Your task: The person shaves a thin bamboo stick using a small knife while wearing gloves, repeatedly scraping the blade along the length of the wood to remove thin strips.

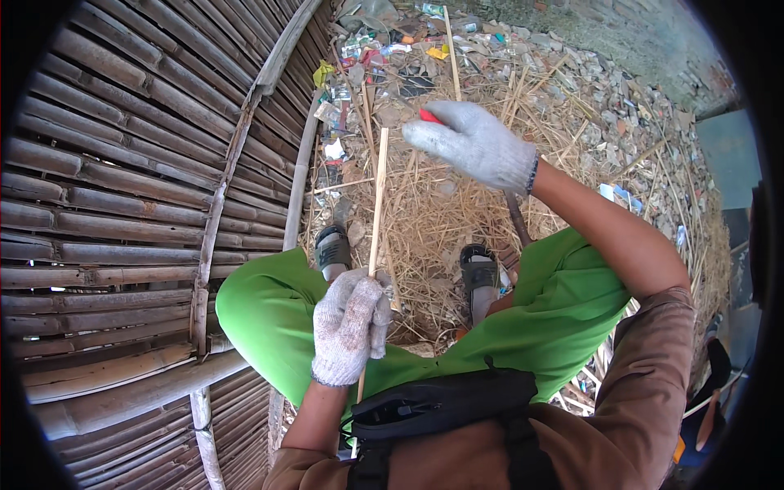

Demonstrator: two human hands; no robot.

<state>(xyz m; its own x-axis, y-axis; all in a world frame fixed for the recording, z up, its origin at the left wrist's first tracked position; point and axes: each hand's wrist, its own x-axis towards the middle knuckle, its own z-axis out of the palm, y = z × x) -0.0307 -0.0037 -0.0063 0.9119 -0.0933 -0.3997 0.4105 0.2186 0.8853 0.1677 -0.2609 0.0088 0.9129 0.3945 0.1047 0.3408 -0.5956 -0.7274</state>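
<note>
Nearest the lens: brown sleeves and a black waist pouch (441,404) strapped across the body, above green trousers (269,318) on bent knees. Just beyond, left hand (349,325) in a white knitted glove, fingers (377,314) clenched round a thin pale bamboo strip (378,196). Strip held nearly upright, passing through the fist: lower end poking out beneath the hand toward the pouch, upper length rising clear of the knuckles and ending near the litter at top centre. Right hand (474,143), also gloved in white, raised higher and farther out, well apart from the strip's upper end and to its right. Fingers curled shut on a small red-handled tool (429,117), only its red tip showing past the glove; blade, if any, cannot be told. Dark bracelet at that wrist. Between the knees, two feet in dark sandals (479,273) planted on dry straw and scattered bamboo offcuts. Beside the left knee, a large curved panel of dark bamboo slats (122,188) lashed to lighter ribs, filling the whole left side. Farther off, a heap of plastic litter (376,53) and stony rubble.
</note>
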